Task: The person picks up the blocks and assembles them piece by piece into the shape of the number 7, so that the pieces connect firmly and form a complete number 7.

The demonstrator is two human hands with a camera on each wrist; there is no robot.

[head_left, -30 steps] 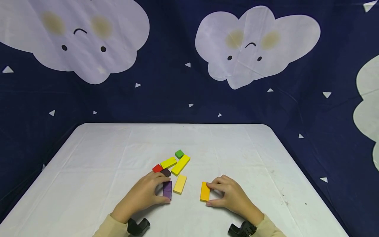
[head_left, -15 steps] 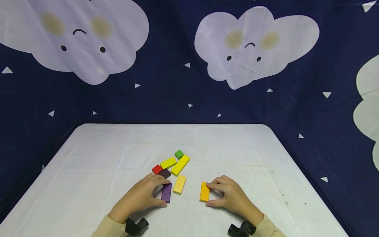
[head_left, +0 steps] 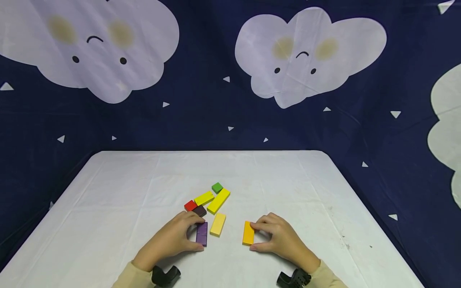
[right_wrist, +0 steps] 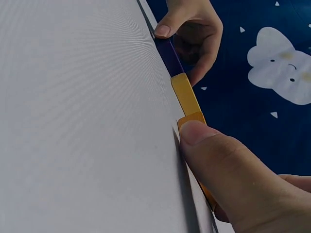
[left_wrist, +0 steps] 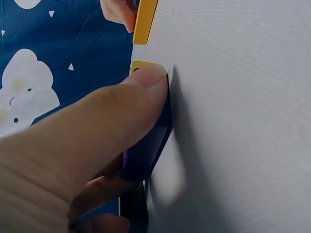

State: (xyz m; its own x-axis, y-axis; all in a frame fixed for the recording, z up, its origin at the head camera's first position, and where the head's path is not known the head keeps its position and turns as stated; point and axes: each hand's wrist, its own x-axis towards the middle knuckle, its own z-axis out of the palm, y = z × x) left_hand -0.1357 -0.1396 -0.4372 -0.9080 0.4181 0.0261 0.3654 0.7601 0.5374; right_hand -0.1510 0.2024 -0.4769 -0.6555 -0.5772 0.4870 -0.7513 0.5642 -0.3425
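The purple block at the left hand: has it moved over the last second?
Yes, slightly: in the head view, the purple block has shifted toward the person, judged against the pale yellow block, which stayed put.

Head view peers forward and down over the white cloth-covered table [head_left: 288,180]; wrist views, close, face inward, sharing the orange rectangular block [head_left: 247,234].

On the table [head_left: 295,184], a middle block [head_left: 217,225] is flanked by the left-hand block [head_left: 202,234] and right-hand block [head_left: 247,233]; behind, five blocks [head_left: 204,198] are clustered, some seemingly touching.
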